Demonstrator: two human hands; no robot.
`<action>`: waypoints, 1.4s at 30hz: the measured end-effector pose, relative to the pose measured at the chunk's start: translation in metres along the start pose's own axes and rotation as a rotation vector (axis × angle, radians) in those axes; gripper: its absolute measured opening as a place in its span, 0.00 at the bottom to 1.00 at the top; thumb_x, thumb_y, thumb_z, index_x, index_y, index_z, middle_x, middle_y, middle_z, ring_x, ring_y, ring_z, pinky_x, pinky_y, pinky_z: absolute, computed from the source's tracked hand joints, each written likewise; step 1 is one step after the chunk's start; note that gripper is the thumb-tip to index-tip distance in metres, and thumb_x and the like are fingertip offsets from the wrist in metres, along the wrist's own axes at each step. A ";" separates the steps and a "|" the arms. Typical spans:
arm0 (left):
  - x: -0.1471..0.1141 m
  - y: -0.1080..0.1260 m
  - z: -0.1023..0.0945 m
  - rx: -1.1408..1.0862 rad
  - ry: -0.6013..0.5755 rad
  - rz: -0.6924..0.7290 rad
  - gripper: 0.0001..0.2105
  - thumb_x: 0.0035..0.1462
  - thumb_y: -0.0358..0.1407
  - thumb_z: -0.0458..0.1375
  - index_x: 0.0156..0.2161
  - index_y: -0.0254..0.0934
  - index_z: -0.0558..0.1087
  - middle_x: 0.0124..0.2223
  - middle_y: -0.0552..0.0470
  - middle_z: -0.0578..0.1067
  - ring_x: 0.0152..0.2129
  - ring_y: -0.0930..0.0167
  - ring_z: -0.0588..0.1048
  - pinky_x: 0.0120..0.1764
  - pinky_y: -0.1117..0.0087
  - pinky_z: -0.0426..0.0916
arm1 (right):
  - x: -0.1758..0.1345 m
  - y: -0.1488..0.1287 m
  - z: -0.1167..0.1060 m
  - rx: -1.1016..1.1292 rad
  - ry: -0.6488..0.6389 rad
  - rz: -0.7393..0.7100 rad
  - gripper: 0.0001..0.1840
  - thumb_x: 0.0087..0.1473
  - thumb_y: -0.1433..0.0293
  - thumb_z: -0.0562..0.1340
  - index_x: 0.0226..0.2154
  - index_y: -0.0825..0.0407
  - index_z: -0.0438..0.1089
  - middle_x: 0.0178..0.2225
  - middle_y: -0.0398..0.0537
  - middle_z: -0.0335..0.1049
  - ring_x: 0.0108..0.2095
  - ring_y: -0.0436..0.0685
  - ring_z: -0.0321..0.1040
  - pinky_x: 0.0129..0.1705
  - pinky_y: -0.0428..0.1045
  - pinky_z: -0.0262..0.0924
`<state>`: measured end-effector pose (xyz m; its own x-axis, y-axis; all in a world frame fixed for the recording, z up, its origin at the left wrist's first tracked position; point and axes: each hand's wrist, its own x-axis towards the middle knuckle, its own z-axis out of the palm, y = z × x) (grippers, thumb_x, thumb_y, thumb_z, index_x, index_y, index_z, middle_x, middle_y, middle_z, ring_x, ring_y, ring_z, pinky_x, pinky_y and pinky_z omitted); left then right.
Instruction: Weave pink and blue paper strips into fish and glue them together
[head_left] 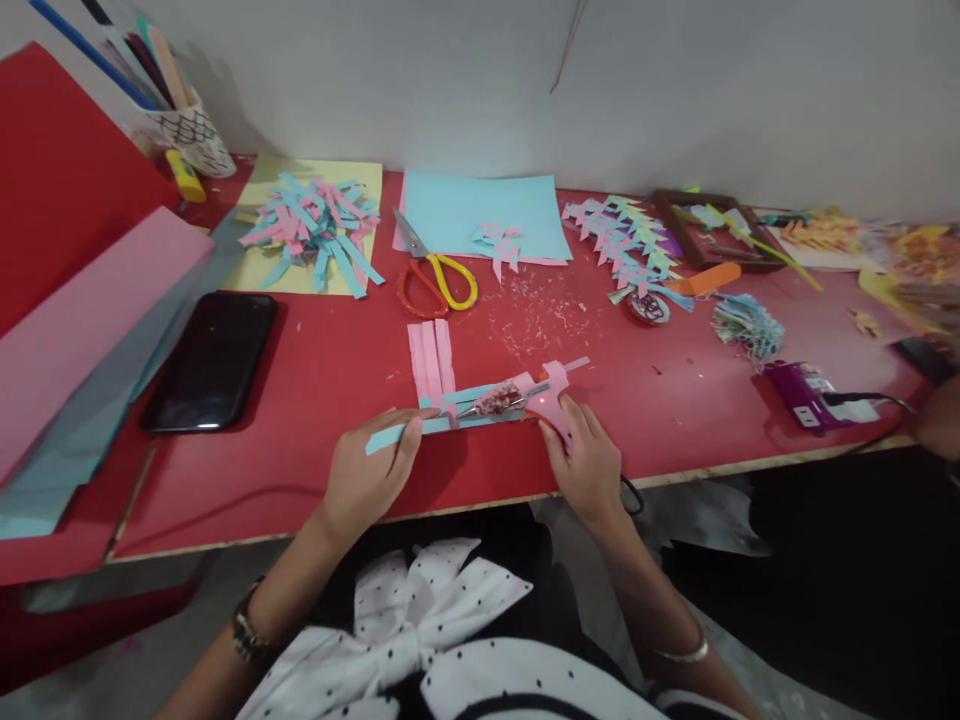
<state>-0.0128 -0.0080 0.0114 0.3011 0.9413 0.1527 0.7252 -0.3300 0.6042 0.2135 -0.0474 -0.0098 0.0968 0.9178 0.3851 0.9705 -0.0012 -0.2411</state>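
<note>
In my right hand [589, 460] is a pink hot glue gun [550, 403], its nozzle pointing left and a small orange light glowing on its side. Shreds of pink paper cling around its front. My left hand [376, 455] pinches a light blue paper strip [386, 438] between thumb and fingers, close to the nozzle tip. Pink paper strips [433, 362] lie side by side just beyond, and blue strips cross their lower ends. Whether the nozzle touches the paper, I cannot tell.
Scissors [436, 275] with red and yellow handles lie farther back. A pile of cut strips [315, 225] rests on yellow paper, left of a blue sheet [517, 205]. A phone [211, 360] lies left. Woven paper chains [626, 240] and a purple power box [806, 395] are right.
</note>
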 end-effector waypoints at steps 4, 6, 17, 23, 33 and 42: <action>0.000 0.000 -0.001 -0.037 -0.006 -0.002 0.19 0.59 0.39 0.40 0.37 0.41 0.74 0.37 0.53 0.78 0.34 0.72 0.76 0.35 0.74 0.68 | 0.000 0.000 -0.002 0.012 0.011 0.018 0.21 0.56 0.61 0.46 0.44 0.54 0.64 0.35 0.57 0.69 0.34 0.60 0.67 0.30 0.51 0.61; 0.000 -0.001 -0.001 -0.042 -0.005 -0.004 0.19 0.59 0.39 0.40 0.38 0.41 0.74 0.36 0.53 0.78 0.33 0.71 0.76 0.35 0.74 0.68 | 0.000 0.000 -0.001 0.003 0.000 0.004 0.21 0.57 0.61 0.46 0.44 0.54 0.65 0.34 0.56 0.69 0.33 0.59 0.67 0.29 0.50 0.61; -0.002 -0.002 0.002 -0.043 0.016 0.001 0.19 0.59 0.39 0.41 0.37 0.40 0.74 0.36 0.53 0.78 0.34 0.72 0.76 0.37 0.75 0.67 | 0.000 0.002 -0.004 -0.022 -0.003 -0.025 0.21 0.57 0.61 0.46 0.43 0.55 0.66 0.34 0.56 0.69 0.33 0.59 0.67 0.28 0.50 0.60; -0.001 -0.002 0.001 -0.038 0.010 -0.008 0.19 0.59 0.39 0.40 0.38 0.40 0.74 0.37 0.52 0.78 0.34 0.72 0.76 0.36 0.75 0.67 | -0.003 0.011 -0.008 -0.069 0.023 -0.032 0.21 0.57 0.61 0.46 0.42 0.57 0.66 0.33 0.57 0.70 0.32 0.59 0.67 0.29 0.50 0.61; -0.002 -0.002 0.002 -0.023 -0.005 -0.050 0.21 0.58 0.41 0.39 0.37 0.40 0.74 0.37 0.52 0.78 0.36 0.71 0.75 0.36 0.75 0.68 | -0.006 0.029 -0.017 -0.123 0.102 -0.039 0.20 0.55 0.60 0.49 0.44 0.56 0.64 0.33 0.55 0.69 0.33 0.58 0.66 0.30 0.49 0.61; -0.001 -0.002 0.001 -0.007 -0.005 -0.052 0.22 0.59 0.41 0.38 0.38 0.39 0.74 0.37 0.52 0.78 0.35 0.71 0.75 0.35 0.75 0.68 | 0.001 -0.003 -0.011 -0.130 0.129 -0.153 0.26 0.54 0.53 0.49 0.41 0.58 0.64 0.29 0.52 0.68 0.28 0.55 0.66 0.24 0.46 0.58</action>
<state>-0.0143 -0.0084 0.0091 0.2665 0.9567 0.1170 0.7357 -0.2803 0.6166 0.2130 -0.0506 0.0012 -0.0338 0.8528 0.5212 0.9956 0.0746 -0.0574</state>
